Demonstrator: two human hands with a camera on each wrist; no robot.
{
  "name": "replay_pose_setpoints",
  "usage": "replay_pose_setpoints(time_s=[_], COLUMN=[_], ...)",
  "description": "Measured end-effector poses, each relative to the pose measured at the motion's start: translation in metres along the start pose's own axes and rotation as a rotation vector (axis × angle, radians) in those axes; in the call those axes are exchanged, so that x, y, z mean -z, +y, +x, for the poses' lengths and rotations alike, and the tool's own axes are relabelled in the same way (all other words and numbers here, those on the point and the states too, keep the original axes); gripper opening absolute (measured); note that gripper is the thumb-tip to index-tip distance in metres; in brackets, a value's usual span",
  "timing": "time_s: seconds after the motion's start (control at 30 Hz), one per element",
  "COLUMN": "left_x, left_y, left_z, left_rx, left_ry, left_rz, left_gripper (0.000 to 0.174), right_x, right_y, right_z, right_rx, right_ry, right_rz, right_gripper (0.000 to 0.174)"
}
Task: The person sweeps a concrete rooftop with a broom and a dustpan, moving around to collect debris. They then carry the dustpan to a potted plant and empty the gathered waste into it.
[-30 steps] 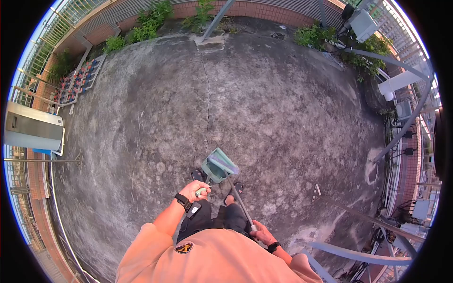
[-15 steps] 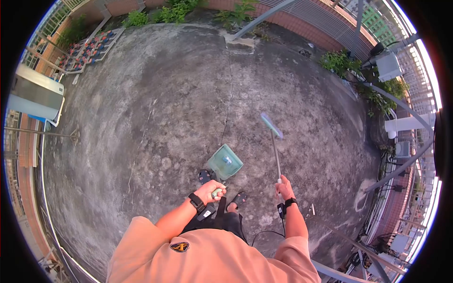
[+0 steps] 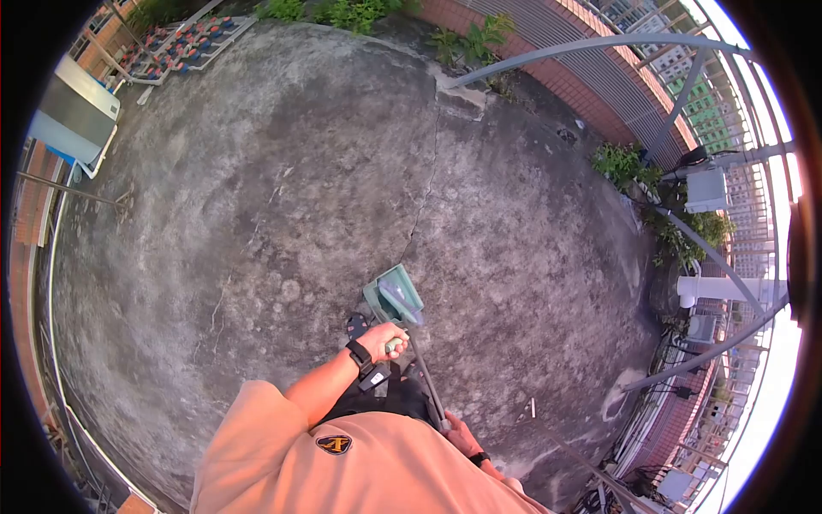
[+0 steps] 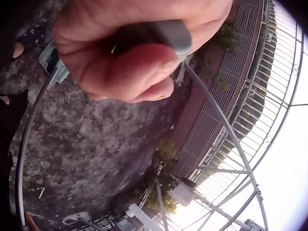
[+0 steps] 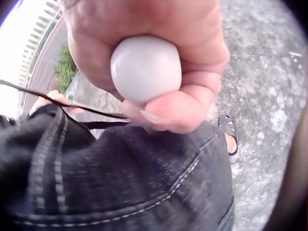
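Observation:
My left hand (image 3: 383,341) grips the pale green handle (image 4: 182,41) of a long-handled dustpan, its fingers curled round it. The green dustpan (image 3: 401,277) is low in front of my feet, its open side facing up in the head view. My right hand (image 3: 462,435) holds a broom near the top of its grey stick (image 3: 426,370), beside my right hip. In the right wrist view the stick's white rounded end (image 5: 147,70) pokes out of my fist. The broom head (image 3: 397,301) overlaps the dustpan, its bristles blurred.
A small white strip (image 3: 533,408) lies on the stained concrete floor (image 3: 325,188) to the right. Grey metal struts (image 3: 698,244) and a white pipe (image 3: 728,289) stand along the right side. Plants (image 3: 360,15) grow by the far wall. A sandalled foot (image 3: 357,325) is beside the dustpan.
The broom swung out ahead to the right half a second ago and is now back over the dustpan, my right hand drawn in to the hip. The head view has turned right.

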State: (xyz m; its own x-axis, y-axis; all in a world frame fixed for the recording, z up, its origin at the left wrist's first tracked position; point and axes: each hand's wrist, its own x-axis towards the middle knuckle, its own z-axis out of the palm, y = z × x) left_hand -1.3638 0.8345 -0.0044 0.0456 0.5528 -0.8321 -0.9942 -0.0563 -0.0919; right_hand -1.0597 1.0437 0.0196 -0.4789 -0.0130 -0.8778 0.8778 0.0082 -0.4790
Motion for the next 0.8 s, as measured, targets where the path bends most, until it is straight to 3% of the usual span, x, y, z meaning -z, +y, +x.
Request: replay_pose_setpoints(time_s=[0.1, 0.27, 0.33, 0.53, 0.6, 0.73, 0.8], left_x=[0.0, 0.003, -0.002, -0.025, -0.021, -0.027, -0.039], left_y=[-0.002, -0.008, -0.009, -0.007, -0.013, -0.011, -0.01], left_z=[0.001, -0.008, -0.012, -0.017, -0.004, -0.001, -0.009], left_rx=[0.005, -0.037, -0.067, -0.218, -0.251, -0.253, -0.24], left_ry=[0.005, 0.025, 0.038, 0.093, 0.069, 0.064, 0.089], left_rz=[-0.025, -0.045, -0.086, -0.271, -0.316, -0.392, -0.419], left_gripper=[0.007, 0.007, 0.008, 0.012, 0.011, 0.011, 0.011], right_x=[0.019, 0.068, 0.102, 0.198, 0.202, 0.203, 0.193], right_y=[-0.06, -0.116, -0.131, -0.214, -0.262, -0.266, -0.216], right_z=[-0.025, -0.002, 0.036, 0.19, 0.212, 0.262, 0.268], right_rx=[-0.088, -0.052, 0.087, 0.276, 0.216, 0.137, 0.229], right_ry=[0.012, 0.087, 0.083, 0.133, 0.132, 0.088, 0.077], right_rz=[0.026, -0.063, -0.118, -0.34, -0.346, -0.534, -0.709], right_gripper=[0.06, 0.058, 0.06, 0.063, 0.063, 0.058, 0.058])
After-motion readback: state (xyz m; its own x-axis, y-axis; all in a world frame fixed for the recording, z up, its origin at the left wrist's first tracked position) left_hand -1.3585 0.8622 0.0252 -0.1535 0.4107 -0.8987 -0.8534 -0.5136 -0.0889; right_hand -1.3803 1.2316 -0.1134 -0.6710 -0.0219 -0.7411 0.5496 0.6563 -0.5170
